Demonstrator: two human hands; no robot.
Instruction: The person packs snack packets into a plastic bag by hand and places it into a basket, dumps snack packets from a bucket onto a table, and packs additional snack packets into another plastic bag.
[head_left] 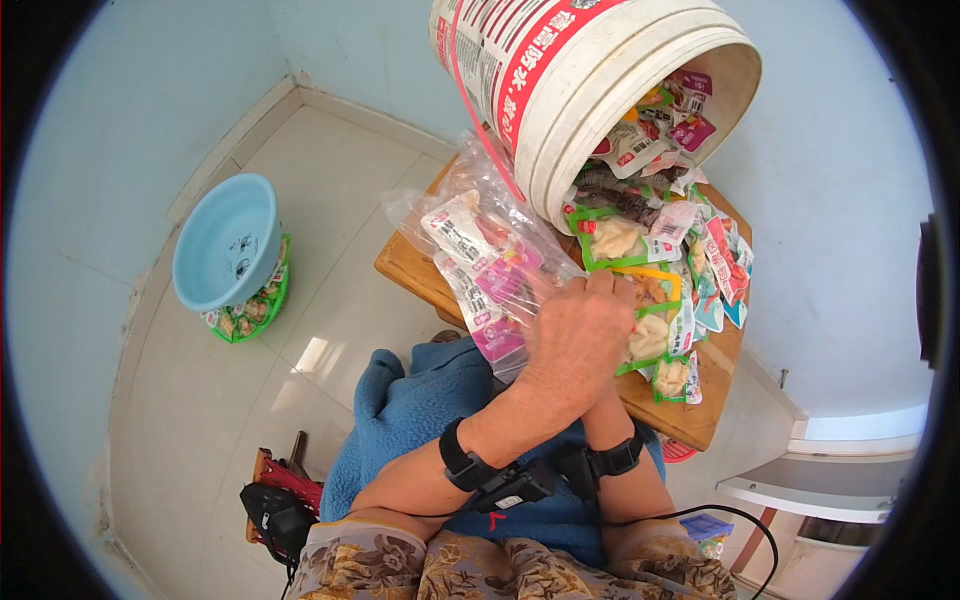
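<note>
My left hand (580,325) is closed at the near right edge of a clear plastic bag (545,240), its fingers curled on the plastic. Inside the bag lie several white and purple snack packets (490,330). My right forearm (608,425) passes under the left one, and the right hand is mostly hidden behind it, so its fingers do not show. Just right of my left hand are green-edged food packets (648,340). A large white bucket (560,130) lies on its side, with mixed packets (650,150) spilling from its mouth onto the wooden table (715,385).
On the tiled floor to the left, a light blue basin (225,245) rests on a green container (265,315) of packets. A blue fleece cloth (430,395) covers my lap. Near my left side is a black bag (280,520). A cable (735,508) runs from my wrist straps.
</note>
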